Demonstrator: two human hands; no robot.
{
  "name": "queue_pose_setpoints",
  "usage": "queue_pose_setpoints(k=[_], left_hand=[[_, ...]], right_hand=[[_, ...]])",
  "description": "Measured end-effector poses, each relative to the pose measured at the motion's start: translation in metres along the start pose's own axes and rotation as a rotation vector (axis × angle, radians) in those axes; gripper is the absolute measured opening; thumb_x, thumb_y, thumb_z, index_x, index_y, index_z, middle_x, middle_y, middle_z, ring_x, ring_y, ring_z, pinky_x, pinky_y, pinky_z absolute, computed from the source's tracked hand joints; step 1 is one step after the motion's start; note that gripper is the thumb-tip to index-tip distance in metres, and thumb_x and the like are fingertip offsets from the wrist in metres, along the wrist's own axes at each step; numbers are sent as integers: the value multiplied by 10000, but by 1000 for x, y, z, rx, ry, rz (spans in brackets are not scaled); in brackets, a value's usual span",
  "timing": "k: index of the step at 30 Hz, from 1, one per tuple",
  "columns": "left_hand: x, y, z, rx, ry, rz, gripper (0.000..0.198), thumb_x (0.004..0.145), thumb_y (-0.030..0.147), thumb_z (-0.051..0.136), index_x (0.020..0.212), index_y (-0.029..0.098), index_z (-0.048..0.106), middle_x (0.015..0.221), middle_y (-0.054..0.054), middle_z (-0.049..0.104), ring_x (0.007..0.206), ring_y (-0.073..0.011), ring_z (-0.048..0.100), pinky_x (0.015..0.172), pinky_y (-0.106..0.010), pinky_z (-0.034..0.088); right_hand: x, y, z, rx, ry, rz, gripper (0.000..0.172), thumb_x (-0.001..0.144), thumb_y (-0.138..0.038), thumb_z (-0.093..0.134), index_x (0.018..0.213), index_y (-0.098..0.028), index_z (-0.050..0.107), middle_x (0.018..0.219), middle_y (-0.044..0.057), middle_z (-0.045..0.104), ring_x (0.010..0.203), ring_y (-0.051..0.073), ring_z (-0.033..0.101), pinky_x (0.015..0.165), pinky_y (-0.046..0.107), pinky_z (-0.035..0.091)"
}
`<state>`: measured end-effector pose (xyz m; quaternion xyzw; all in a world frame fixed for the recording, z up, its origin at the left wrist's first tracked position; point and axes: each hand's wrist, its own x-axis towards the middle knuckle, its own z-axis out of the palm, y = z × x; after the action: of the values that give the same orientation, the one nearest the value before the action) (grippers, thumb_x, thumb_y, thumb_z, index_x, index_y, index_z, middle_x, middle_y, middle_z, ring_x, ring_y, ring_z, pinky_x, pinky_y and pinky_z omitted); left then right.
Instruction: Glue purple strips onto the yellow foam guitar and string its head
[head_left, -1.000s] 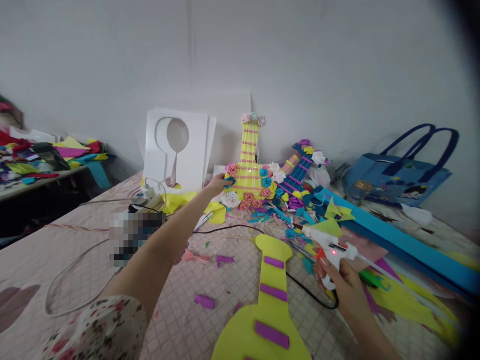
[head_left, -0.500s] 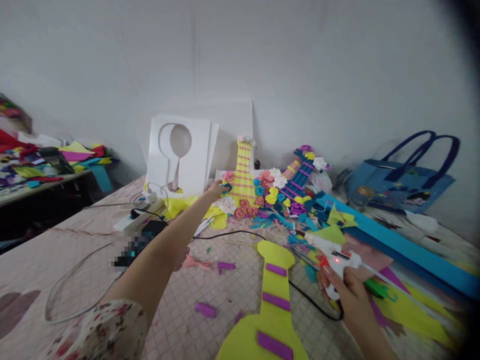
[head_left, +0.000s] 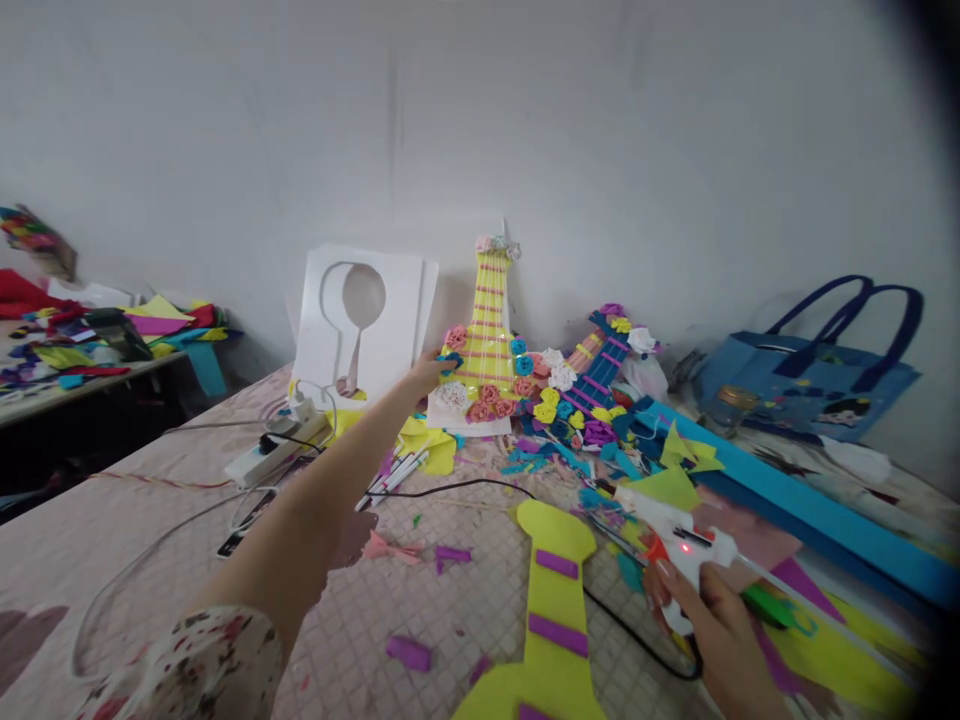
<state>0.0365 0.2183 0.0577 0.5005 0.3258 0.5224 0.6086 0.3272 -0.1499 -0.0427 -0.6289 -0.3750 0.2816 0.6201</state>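
Observation:
With my left arm stretched far forward, my left hand [head_left: 430, 371] is closed on the left edge of a yellow paper guitar [head_left: 489, 335] trimmed with paper flowers and pink strips. That guitar stands upright, leaning a little back, near the wall. My right hand [head_left: 712, 620] grips a white glue gun [head_left: 671, 530] with an orange trigger and a lit red light, its nozzle pointing to the upper left. Between my arms lies a second yellow guitar shape [head_left: 559, 610] with purple strips, cut off by the lower picture edge.
White cut-out boards [head_left: 405, 310] lean on the wall beside a power strip [head_left: 262, 460]. A blue decorated guitar [head_left: 600, 365] rests right of centre amid paper scraps. A blue bag [head_left: 802, 370] stands far right. Black cable [head_left: 465, 484] crosses the table; markers [head_left: 397, 472] lie nearby.
The decorated yellow guitar has been lifted slightly by my left hand, uncovering white paper under it. My right hand still holds the glue gun. The camera view has shifted a little.

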Motion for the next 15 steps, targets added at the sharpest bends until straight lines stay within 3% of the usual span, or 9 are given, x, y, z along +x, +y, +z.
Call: queue_pose_setpoints(k=[9, 15], left_hand=[[24, 18, 6, -57, 9, 76, 345, 549, 81, 749, 855, 134, 599, 756, -35, 667, 700, -181, 657, 750, -377, 526], [61, 44, 10, -121, 123, 255, 379, 591, 118, 723, 922, 176, 548, 798, -6, 656, 809, -174, 654, 802, -336, 510]], right_hand=[[2, 8, -3, -28, -51, 48, 440, 723, -582, 654, 602, -199, 476, 537, -14, 518, 458, 102, 434, 410, 228, 341], [3, 14, -10, -156, 46, 17, 475, 735, -561, 660, 581, -219, 368, 487, -47, 432, 446, 95, 401, 403, 224, 321]])
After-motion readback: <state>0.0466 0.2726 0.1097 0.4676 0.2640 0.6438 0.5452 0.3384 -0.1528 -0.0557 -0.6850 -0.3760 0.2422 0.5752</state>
